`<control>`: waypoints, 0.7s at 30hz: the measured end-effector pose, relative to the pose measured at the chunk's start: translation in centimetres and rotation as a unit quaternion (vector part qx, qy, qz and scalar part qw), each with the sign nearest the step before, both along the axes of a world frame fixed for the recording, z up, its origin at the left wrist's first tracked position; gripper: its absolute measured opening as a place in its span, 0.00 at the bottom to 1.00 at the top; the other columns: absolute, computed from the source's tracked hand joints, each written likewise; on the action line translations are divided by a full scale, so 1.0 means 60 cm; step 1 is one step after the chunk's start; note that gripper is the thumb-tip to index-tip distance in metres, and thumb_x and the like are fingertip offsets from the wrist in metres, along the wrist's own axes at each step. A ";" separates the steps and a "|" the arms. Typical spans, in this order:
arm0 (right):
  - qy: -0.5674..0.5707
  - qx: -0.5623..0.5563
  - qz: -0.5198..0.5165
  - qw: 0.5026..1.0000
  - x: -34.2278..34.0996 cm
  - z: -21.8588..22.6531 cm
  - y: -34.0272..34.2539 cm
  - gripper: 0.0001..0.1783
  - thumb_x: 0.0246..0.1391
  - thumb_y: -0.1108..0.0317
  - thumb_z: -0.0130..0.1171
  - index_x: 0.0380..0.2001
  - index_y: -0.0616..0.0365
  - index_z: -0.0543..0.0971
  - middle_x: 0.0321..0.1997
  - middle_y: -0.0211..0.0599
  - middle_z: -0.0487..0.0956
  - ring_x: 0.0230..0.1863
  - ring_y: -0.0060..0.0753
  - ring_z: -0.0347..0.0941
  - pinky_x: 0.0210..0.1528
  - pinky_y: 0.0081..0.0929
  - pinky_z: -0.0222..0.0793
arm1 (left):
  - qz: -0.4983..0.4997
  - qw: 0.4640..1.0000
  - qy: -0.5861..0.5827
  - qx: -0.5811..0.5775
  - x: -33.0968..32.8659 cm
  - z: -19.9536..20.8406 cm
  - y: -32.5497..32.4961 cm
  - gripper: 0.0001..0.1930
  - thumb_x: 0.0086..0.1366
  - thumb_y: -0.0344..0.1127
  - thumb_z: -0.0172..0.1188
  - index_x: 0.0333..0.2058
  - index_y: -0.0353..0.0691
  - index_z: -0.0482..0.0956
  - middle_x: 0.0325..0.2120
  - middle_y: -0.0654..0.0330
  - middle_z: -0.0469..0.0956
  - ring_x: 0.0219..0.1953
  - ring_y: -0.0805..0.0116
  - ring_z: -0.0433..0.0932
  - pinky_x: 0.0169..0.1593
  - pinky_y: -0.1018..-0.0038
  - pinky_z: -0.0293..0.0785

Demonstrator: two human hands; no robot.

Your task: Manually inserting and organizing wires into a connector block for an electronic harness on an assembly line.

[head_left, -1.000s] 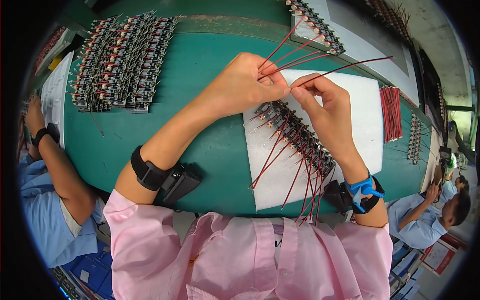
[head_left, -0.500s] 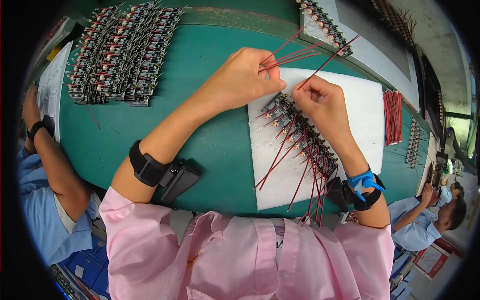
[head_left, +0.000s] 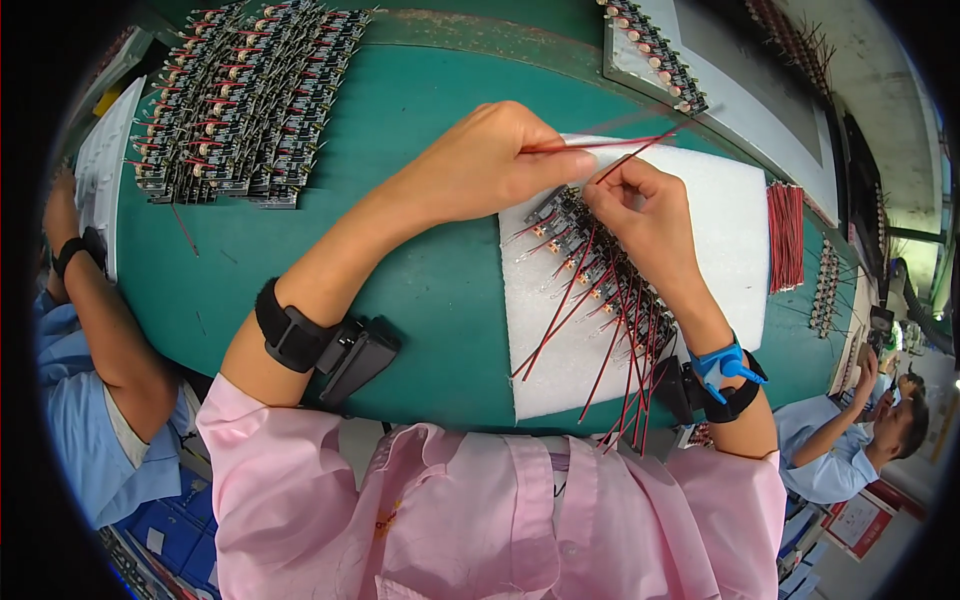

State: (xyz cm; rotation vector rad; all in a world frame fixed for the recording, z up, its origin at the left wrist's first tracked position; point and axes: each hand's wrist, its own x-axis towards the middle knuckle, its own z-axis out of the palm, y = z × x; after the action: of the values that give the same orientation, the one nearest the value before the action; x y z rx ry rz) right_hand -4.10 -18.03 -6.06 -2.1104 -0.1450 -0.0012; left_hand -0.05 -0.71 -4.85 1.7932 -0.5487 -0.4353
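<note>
My left hand (head_left: pixel 525 165) is closed on a few thin red wires (head_left: pixel 625 145), which stick out to the right from its fingers. Close beside it, my right hand (head_left: pixel 640 205) pinches one dark red wire (head_left: pixel 640 150) that slants up and to the right. Both hands hover at the far end of a row of small black circuit boards (head_left: pixel 600 270). Long red and black wires trail from these boards toward me. Under the row lies a white foam sheet (head_left: pixel 715 210). The fingertips partly hide the far boards.
Stacked circuit boards (head_left: pixel 240 110) stand at the far left of the green table (head_left: pixel 430 290). A bundle of red wires (head_left: pixel 786 237) lies right of the foam. More boards rest on a metal ledge (head_left: pixel 650 90) at the back. Co-workers sit on both sides.
My left hand has turned slightly, and the wires in it have swung from fanned upward to nearly level, gathered closer together. My right hand keeps its wire near the same spot.
</note>
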 end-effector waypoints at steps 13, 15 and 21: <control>-0.001 -0.050 0.006 0.999 0.001 -0.008 -0.003 0.05 0.40 0.76 0.56 0.17 0.65 0.71 0.16 0.24 0.68 0.20 0.11 0.60 0.21 0.11 0.57 | -0.137 0.951 -0.257 0.105 -0.027 0.047 0.044 0.05 0.45 0.22 0.54 0.19 0.32 0.66 0.20 0.60 0.69 0.21 0.67 0.67 0.25 0.75 0.64; -0.026 -0.049 0.009 0.998 -0.001 -0.005 -0.001 0.05 0.40 0.76 0.56 0.17 0.65 0.71 0.16 0.24 0.68 0.19 0.10 0.59 0.20 0.12 0.56 | -0.138 0.919 -0.338 0.147 -0.050 0.035 0.043 0.07 0.45 0.23 0.54 0.26 0.35 0.69 0.31 0.59 0.70 0.32 0.63 0.69 0.34 0.72 0.66; -0.021 -0.063 -0.006 0.998 -0.005 0.001 0.006 0.06 0.41 0.76 0.55 0.16 0.65 0.70 0.15 0.24 0.68 0.18 0.10 0.59 0.19 0.12 0.56 | -0.177 0.909 -0.329 0.185 -0.066 0.012 0.054 0.17 0.46 0.25 0.54 0.38 0.41 0.70 0.45 0.60 0.68 0.48 0.61 0.65 0.48 0.67 0.62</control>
State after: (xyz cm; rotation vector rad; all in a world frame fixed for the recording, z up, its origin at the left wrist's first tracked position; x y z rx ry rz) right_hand -4.37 -17.64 -5.99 -2.2375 -0.1621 -0.0439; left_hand -4.01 2.55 -4.15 2.2119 -1.3533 -0.1670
